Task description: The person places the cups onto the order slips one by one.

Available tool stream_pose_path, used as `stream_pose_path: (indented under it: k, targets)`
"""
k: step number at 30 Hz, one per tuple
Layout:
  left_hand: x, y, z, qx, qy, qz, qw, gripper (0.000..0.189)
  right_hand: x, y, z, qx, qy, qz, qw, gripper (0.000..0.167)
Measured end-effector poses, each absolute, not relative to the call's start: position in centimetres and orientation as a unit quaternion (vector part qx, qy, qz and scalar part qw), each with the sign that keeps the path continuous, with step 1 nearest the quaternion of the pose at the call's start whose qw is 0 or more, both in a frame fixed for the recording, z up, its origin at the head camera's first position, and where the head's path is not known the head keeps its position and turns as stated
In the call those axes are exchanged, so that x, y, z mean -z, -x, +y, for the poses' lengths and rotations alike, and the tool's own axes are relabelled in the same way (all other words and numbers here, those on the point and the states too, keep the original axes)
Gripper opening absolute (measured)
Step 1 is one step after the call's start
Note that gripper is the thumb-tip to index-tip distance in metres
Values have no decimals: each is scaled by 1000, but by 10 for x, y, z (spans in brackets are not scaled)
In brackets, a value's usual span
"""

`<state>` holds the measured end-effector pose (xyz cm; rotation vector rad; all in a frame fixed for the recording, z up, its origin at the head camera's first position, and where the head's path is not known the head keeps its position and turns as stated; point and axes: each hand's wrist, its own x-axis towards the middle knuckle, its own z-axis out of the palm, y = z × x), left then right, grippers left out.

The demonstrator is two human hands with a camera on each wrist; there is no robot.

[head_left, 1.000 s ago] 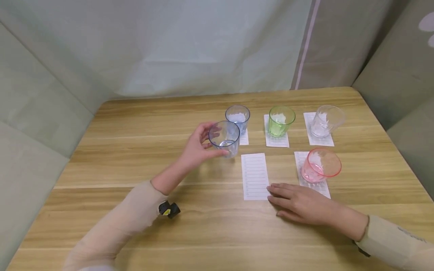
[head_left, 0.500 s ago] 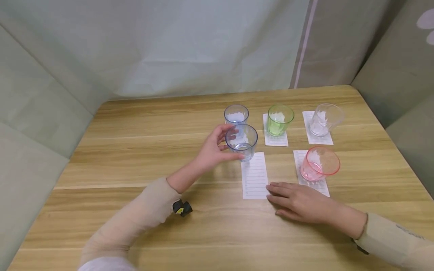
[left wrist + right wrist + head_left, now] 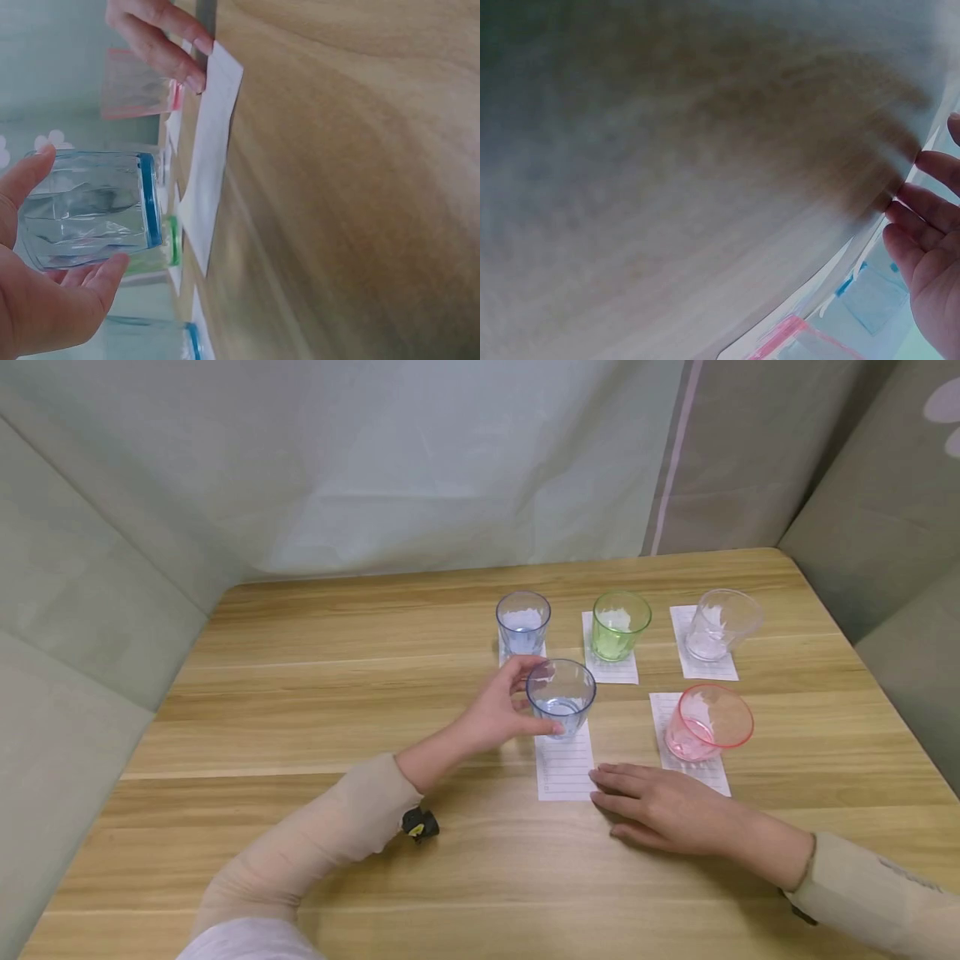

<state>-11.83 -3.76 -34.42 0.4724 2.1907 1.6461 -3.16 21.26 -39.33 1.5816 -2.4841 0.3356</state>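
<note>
My left hand [image 3: 497, 714] grips a clear blue-tinted cup [image 3: 566, 720], thumb on the near side and fingers curled round the far side. The cup is upright, close over the far end of a lined paper slip [image 3: 564, 777]. In the left wrist view, a narrow gap shows between the cup's blue base [image 3: 151, 201] and the white slip [image 3: 208, 161]. Palm down, my right hand [image 3: 663, 810] lies on the table with fingers extended, its fingertips touching the slip's right edge. No object is held in it.
Behind stand another blue cup [image 3: 522, 631], a green cup [image 3: 618, 635] and a colourless cup [image 3: 712, 635], each on a paper slip. A pink cup [image 3: 701, 739] on its slip stands just beyond my right hand. Curtains surround the wooden table [image 3: 300, 710].
My left hand has carried the blue cup to the right and nearer to me, from beside the back blue cup to over the paper slip. My right hand has stayed in place.
</note>
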Motion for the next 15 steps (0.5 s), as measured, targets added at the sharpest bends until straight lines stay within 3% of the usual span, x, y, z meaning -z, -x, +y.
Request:
stream_pose_path:
  k: [15]
  targets:
    - [360, 111, -35, -560, -174, 783, 207, 84, 393, 32, 213, -116, -531, -835, 90, 37]
